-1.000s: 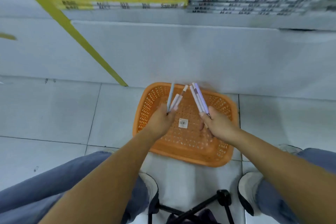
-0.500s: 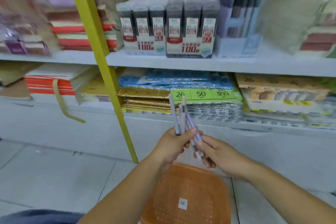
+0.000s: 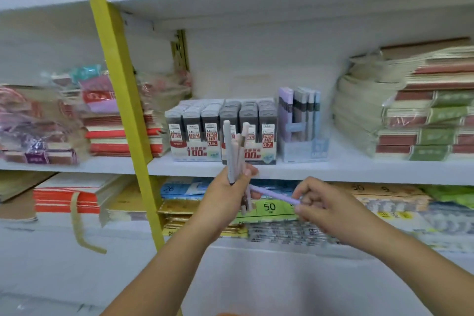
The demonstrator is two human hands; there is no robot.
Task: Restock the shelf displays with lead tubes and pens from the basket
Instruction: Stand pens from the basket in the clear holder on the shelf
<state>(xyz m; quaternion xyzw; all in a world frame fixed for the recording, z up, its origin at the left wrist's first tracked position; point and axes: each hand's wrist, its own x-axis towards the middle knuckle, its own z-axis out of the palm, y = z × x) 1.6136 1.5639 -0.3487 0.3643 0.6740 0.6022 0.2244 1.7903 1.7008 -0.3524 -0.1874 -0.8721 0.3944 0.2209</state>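
Now that I face the shelf (image 3: 333, 169), left hand (image 3: 225, 197) grips the pens (image 3: 234, 151); right hand (image 3: 323, 209) pinches a purple pen (image 3: 274, 196) out. Shelving starts.

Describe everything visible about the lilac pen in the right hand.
The lilac pen is a slim, plastic-looking stick. It lies nearly level, tilted slightly down to the right, below the shelf edge. The right hand pinches its right end; its left end reaches the pen bundle gripped upright by the left hand.

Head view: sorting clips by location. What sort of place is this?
Probably a stationery shop: white shelves hold boxed grey lead tubes, a clear pen display, red notebooks. Left hand grips pastel pens, right hand a purple pen.
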